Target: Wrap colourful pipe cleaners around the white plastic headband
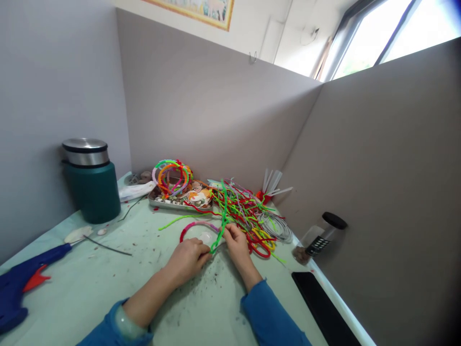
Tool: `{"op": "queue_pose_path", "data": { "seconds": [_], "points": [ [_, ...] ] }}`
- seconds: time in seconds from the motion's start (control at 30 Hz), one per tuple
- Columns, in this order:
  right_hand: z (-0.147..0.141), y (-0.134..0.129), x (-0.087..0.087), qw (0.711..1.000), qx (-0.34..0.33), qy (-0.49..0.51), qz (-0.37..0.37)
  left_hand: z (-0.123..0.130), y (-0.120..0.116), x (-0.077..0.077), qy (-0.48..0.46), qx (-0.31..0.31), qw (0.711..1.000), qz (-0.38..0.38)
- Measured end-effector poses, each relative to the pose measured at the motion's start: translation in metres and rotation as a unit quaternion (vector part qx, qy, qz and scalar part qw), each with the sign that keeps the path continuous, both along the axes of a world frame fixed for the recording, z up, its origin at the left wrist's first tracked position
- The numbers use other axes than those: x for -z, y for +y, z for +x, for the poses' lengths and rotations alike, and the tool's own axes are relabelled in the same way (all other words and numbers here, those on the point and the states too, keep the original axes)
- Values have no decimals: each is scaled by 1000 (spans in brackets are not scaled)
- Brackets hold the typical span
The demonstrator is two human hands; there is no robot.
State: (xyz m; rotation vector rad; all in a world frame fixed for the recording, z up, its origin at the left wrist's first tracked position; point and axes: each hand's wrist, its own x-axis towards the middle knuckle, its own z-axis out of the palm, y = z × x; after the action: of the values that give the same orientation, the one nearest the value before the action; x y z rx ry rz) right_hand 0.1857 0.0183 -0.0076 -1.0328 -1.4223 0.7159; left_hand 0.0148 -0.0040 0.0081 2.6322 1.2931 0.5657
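Both hands work close together over the middle of the table. My left hand [189,260] is closed, its fingers pinching the near part of a ring wrapped in pink and purple pipe cleaner [184,232]. My right hand [236,244] pinches a bright green pipe cleaner [224,211] where it winds round the ring's right side. One green end stands up above the right fingers. The exact grip of the fingertips is partly hidden. Just behind the hands lies a heap of loose pipe cleaners [240,204] in red, green, grey and yellow.
A metal tray [169,205] holds shells and several finished colourful rings [173,177]. On the left stand a green bottle [92,192] and a blue glue gun [21,283]. Clear sticks [272,180], a black-lidded jar [317,240] and a black flat object [322,307] are to the right. Grey partitions surround the table.
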Motion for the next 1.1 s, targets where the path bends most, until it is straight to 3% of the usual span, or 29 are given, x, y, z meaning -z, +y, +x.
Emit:
{"op": "queue_pose_path", "data": {
  "seconds": [0.17,0.27,0.33,0.43,0.57,0.73,0.87,1.0,1.1],
  "points": [
    [-11,-12,-8,998,-30,-57,25,2,-2,0,25,-16,1000,9],
    [-17,-15,-8,998,-48,-41,24,2,-2,0,21,-8,999,29],
    [-15,-11,-6,999,-23,3,23,2,-1,0,5,-6,999,42],
    [-3,-1,-1,996,66,60,2,3,-1,0,-22,-21,998,53],
    [10,8,5,981,188,39,-25,3,-1,1,-49,-53,995,69],
    [4,2,4,987,157,-3,-37,3,0,1,-107,-68,986,106],
    [5,0,2,977,204,-64,19,1,2,1,-146,-76,975,150],
    [12,-2,-6,938,298,-134,119,0,2,3,-144,-60,966,206],
    [16,-7,-12,926,282,-171,186,0,2,4,-132,-52,964,224]
  ]
}}
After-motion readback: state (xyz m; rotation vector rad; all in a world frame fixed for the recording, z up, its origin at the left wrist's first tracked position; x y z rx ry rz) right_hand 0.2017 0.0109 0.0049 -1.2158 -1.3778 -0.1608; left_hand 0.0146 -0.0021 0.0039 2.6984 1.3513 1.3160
